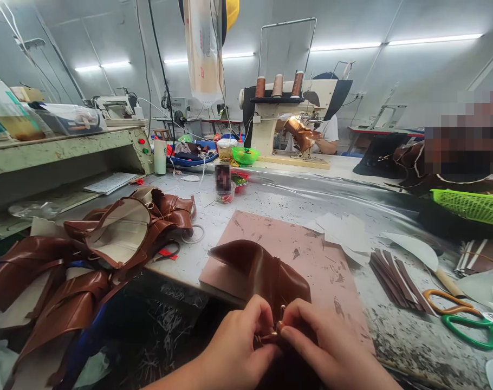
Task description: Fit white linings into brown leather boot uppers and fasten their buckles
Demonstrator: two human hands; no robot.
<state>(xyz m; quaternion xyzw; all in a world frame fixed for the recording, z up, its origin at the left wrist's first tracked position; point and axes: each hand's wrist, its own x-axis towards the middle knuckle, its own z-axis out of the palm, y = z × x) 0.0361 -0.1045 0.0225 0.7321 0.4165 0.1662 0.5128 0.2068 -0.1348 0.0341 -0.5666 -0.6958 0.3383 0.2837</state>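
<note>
A brown leather boot upper [266, 271] lies in front of me over the edge of a pinkish work mat [331, 271]. At its lower end, my left hand [248, 336] is closed with thumb and fingertips on a thin brown leather strap [266, 339]. My right hand [317, 333] pinches the same strap close to a small gold-coloured buckle [283, 311]. The fingertips of both hands almost meet there. My fingers hide part of the strap and buckle.
More brown boot uppers [120, 233] are piled at the left. On the right lie leather strips [396, 281], orange-and-green-handled scissors [469, 327] and a wooden-handled knife [449, 283]. A sewing machine [271, 122] stands beyond, where another person works. A green basket [474, 206] is far right.
</note>
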